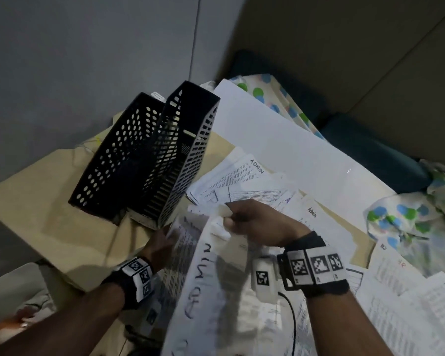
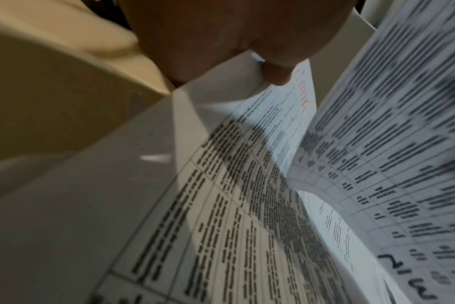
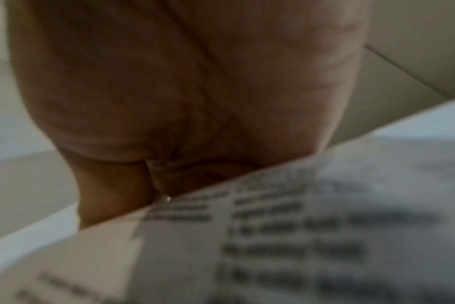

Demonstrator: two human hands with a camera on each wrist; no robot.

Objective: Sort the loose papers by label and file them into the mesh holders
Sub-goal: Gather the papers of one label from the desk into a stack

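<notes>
Sorting is in hand: the right hand (image 1: pixel 252 222) pinches the top edge of an ADMIN sheet (image 1: pixel 206 283) at lower centre, while the left hand (image 1: pixel 159 246) grips, it seems, a sheaf of papers (image 2: pixel 247 205). Next, the sheaf must slide upright into one mesh holder (image 1: pixel 149 155) at centre left.

Two black perforated plastic mesh holders (image 1: pixel 149 155) stand side by side, touching, near the far left corner of the tan table (image 1: pixel 49 209), open tops tilted toward the viewer; the left one (image 1: pixel 113 155) has round holes, the right one (image 1: pixel 180 155) slotted holes; loose white printed paper sheets (image 1: pixel 244 181) lie overlapped in a heap just right of the holders, two showing handwritten "ADMIN"; more sheets (image 1: pixel 406 299) lie at the near right edge, one marked in red; a held sheaf of printed table sheets (image 1: pixel 198 278), curled, lettered "ADMIN" in black, hangs above the near edge; the left wrist view shows its pages (image 2: pixel 247 216) fanned apart.
</notes>
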